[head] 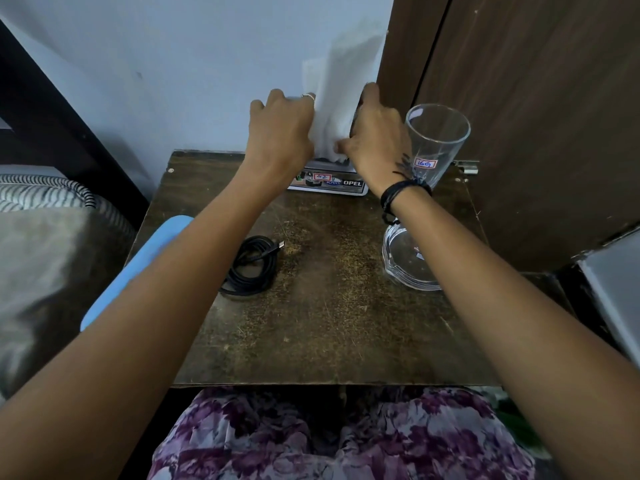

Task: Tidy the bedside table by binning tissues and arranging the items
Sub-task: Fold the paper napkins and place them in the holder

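A white tissue (341, 81) stands up from a tissue box (329, 183) with stickers at the back of the dark wooden bedside table (329, 323). My left hand (280, 133) and my right hand (375, 140) both pinch the tissue's lower part, one on each side, just above the box. A tall clear glass (438, 140) with a label stands right of my right hand. A clear glass ashtray (407, 258) lies under my right forearm. A coiled black cable (251, 268) lies mid-left. A light blue flat object (138, 268) rests on the table's left edge, partly hidden by my left arm.
A bed with a grey pillow (45, 258) is to the left. A brown wardrobe door (536, 98) rises at the right, close to the glass. The wall (173, 64) stands directly behind the table. A grey object (616, 289) sits at the far right.
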Available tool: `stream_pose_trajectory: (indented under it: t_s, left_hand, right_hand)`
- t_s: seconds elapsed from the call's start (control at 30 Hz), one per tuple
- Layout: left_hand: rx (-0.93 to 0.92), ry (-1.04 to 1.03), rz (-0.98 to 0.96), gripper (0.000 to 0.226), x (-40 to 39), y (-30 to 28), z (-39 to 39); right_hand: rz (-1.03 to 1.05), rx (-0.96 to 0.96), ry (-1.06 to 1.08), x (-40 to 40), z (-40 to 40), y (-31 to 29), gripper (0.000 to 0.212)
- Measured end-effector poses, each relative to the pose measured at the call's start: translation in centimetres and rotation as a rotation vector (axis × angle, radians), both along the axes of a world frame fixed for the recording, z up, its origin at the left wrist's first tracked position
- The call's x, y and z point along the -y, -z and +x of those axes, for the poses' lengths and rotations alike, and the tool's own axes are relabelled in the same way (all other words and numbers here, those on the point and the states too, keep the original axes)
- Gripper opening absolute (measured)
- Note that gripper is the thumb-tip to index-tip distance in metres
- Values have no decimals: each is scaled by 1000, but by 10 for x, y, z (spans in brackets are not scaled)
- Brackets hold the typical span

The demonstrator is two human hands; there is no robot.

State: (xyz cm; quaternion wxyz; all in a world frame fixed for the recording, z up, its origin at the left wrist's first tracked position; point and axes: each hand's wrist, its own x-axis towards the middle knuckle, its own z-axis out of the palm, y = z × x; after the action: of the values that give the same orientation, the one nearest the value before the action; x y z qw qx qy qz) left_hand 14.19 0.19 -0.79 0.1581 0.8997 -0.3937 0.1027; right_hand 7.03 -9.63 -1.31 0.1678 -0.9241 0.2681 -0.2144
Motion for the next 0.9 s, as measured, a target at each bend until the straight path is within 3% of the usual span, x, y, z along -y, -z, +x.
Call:
stream_pose_trajectory:
  t_s: [0.1,0.23,0.33,0.47,0.57,0.7,0.77,0.9]
  left_hand:
    - [-85,15,68,21,0,-6,3]
    - [-301,13,103,17,4,-7,19]
    - [-407,35,89,27,4,-7,28]
    - [-391,61,126,33,4,-5,29]
    - [-407,74,118,41,4,-6,27]
    - [-398,73,-171,42,-3,-11,22]
    - [-346,40,-225,37,-6,-6,18]
    - [-258,13,-144,44,-2,2,6]
  right_hand:
    - [-5,-35,-14,0,1,-1,49]
    - [40,-102,-59,5,6,-8,62]
    - [32,-117,-99,5,6,-9,62]
    - [25,-136,-120,5,6,-9,63]
    - [184,-61,-138,7,6,-13,57]
    - [215,147,-101,6,0,-12,47]
    - [166,112,-82,4,-1,-7,48]
    - [5,-33,-35,-1,1,5,43]
